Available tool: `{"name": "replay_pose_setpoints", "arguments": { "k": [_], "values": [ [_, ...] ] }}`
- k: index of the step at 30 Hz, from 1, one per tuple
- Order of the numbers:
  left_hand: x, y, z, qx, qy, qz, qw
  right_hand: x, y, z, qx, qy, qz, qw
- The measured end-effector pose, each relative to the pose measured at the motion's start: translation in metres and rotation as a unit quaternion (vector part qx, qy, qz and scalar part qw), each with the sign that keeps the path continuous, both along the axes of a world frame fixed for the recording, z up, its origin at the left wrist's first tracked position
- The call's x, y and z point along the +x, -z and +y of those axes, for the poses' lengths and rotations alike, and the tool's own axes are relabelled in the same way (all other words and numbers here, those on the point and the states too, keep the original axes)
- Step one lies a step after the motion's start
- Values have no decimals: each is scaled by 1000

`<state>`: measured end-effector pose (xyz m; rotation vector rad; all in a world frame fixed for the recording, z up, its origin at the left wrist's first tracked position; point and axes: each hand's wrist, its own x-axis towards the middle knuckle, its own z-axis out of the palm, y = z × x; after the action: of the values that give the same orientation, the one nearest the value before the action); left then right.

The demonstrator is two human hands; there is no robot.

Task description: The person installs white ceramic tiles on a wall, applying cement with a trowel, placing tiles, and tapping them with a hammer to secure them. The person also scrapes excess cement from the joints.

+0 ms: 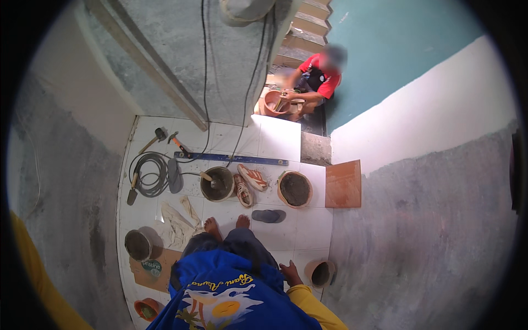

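My right hand (pixel 291 273) hangs beside my hip, its fingers apart and nothing in it. Just to its right stands a small bucket (pixel 319 273) with grey material inside; a gap shows between them. Only the yellow sleeve (pixel 41 280) of my left arm shows along the left rim; the hand itself is out of the picture. Ahead of my bare feet is a bucket (pixel 218 184) holding grey mortar and a tool with a wooden handle. Another round tub of mortar (pixel 295 189) sits to the right of a pair of orange-and-white shoes (pixel 252 177).
A blue spirit level (pixel 231 159) lies across the white tiles. Left of it are a mallet (pixel 153 140), a hammer (pixel 179 144), coiled cable (pixel 149 175) and a trowel (pixel 132 190). A brown tile (pixel 343 184) leans at the right wall. Beyond, a person in red (pixel 324 77) handles a tub.
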<state>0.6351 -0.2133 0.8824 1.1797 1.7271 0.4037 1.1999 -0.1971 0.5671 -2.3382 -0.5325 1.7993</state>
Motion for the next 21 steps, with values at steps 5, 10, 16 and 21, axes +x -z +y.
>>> {"name": "replay_pose_setpoints", "arguments": {
  "k": [5, 10, 16, 21],
  "values": [
    [1, 26, 17, -8, 19, -9, 1000, 13, -14, 11, 41, 87, -37, 995],
    [3, 45, 53, -2, 36, -12, 999, 6, -19, 32, 103, 119, -49, 986],
    [10, 26, 86, 82, 68, -24, 994, -8, -5, 21, 114, 72, -17, 991],
    [9, -20, 105, 167, 85, -35, 982, -20, 7, 6, 80, 39, -37, 995]
  ]
}}
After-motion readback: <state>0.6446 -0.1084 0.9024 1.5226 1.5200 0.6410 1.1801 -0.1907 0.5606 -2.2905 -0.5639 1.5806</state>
